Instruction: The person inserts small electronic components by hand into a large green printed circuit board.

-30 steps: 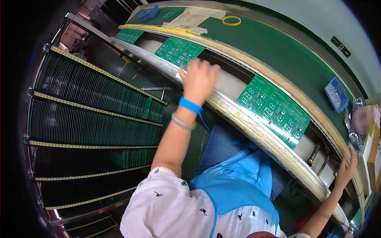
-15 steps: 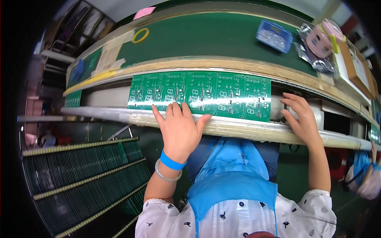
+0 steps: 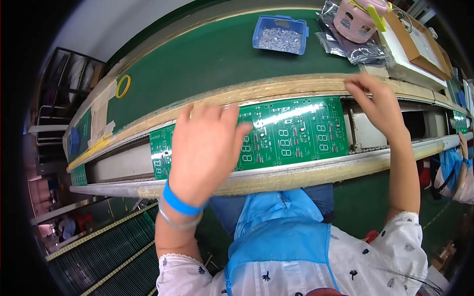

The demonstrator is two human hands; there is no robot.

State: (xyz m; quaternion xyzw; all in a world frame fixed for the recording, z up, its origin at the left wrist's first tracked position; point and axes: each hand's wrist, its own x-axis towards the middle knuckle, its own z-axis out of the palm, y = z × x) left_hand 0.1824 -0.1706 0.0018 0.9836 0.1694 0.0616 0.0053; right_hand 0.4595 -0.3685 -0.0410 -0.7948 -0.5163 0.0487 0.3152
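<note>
A long green printed circuit board [image 3: 284, 133], made of several repeated sections with white digit outlines and small parts on it, lies across the conveyor rails in front of me. Over its left part hovers my left hand [image 3: 205, 145], fingers spread and slightly blurred, hiding some sections. A blue band and a bracelet circle that wrist. Beyond the board's right end my right hand [image 3: 375, 103] is lifted above the far rail, its fingers bent with the thumb apart. Nothing shows in either hand.
On the green bench behind are a blue bin [image 3: 280, 37] of tiny clear parts, a yellow tape ring [image 3: 123, 87], a pink container [image 3: 358, 22] and silvery bags [image 3: 340, 47]. Racked boards [image 3: 106, 251] stand at lower left. Another person's arm [image 3: 462, 145] shows at far right.
Both hands have risen away from the near rail and moved farther over the conveyor. The left has come off the board's near edge. The view has shifted and turned.
</note>
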